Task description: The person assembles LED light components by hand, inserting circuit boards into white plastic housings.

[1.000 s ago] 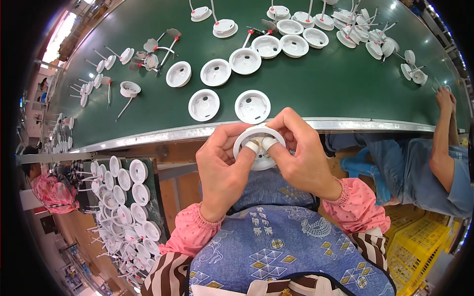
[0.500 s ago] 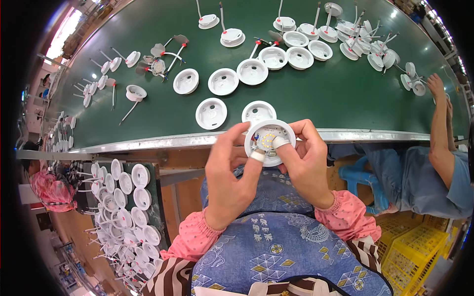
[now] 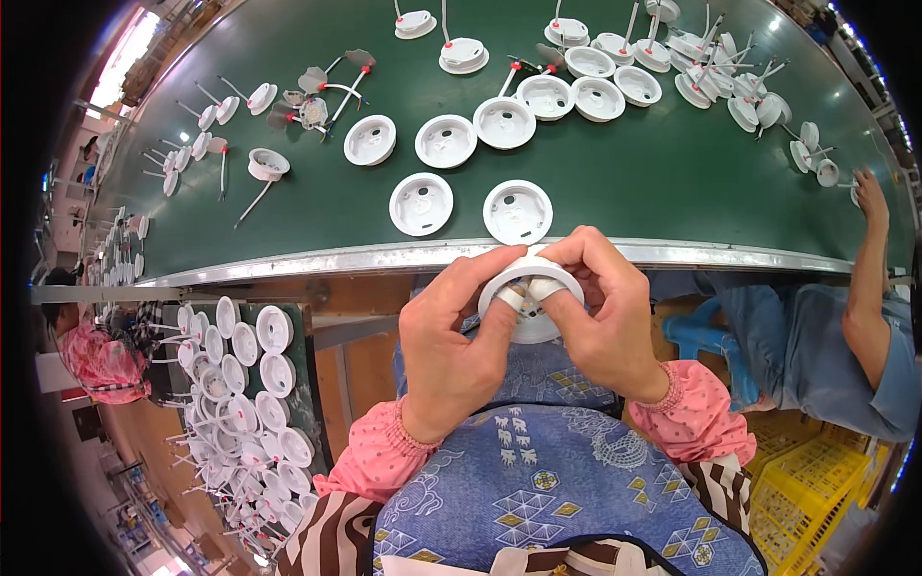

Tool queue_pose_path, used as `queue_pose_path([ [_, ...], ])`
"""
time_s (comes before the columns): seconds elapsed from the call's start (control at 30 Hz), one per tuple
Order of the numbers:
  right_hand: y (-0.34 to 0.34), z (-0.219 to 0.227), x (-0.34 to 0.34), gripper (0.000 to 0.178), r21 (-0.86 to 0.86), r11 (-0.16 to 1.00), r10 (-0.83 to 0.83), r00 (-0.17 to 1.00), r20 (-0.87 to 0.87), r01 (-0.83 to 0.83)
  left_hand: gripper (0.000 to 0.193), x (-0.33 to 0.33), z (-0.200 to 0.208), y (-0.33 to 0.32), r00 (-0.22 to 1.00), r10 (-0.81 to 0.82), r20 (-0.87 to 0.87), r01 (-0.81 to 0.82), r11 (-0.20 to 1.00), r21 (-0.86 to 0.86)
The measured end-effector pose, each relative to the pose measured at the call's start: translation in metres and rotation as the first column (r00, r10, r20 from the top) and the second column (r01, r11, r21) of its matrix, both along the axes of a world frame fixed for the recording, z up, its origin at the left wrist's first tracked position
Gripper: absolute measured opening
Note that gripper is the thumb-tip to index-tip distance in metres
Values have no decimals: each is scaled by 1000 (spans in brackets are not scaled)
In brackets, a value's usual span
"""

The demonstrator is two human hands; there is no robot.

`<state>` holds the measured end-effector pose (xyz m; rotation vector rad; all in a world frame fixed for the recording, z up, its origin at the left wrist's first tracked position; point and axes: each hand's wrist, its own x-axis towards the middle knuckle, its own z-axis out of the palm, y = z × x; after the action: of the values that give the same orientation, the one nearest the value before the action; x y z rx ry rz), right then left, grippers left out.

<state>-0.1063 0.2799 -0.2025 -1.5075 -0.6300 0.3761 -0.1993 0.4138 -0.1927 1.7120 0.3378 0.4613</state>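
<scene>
Hands dropped slightly; left hand (image 3: pixel 451 336) and right hand (image 3: pixel 605 322) both grip white housing (image 3: pixel 528 288), light, rigid; hold by rim.

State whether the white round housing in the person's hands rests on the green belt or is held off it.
Held off it: both hands grip the white round housing nearer the person than the belt's metal edge.

Single head-worn fisheye is looking steeply down from the wearer's head, close over the left hand (image 3: pixel 451 331) and right hand (image 3: pixel 600 322) at centre. It's facing the far green conveyor belt (image 3: pixel 288 206), edges bowing toward the rim; wearer's lap is filling the near edge.
</scene>
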Motion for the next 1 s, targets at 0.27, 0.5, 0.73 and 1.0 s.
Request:
queue_pose_path([
  [0.27,7,-11,-11,12,40,996,-81,997,-13,81,33,8,-10,10,998,-56,-5,56,998,-18],
  [0.5,13,-18,-11,15,128,976,-174,985,-10,174,36,13,-5,3,1000,-14,-5,13,986,-166],
  [0.73,14,-19,-15,17,155,969,-197,980,11,193,36,12,-11,4,999,20,38,-23,996,81],
  [1.0,21,-31,-19,15,185,952,-263,962,76,246,32,19,-23,0,991,110,74,-118,985,124],
])
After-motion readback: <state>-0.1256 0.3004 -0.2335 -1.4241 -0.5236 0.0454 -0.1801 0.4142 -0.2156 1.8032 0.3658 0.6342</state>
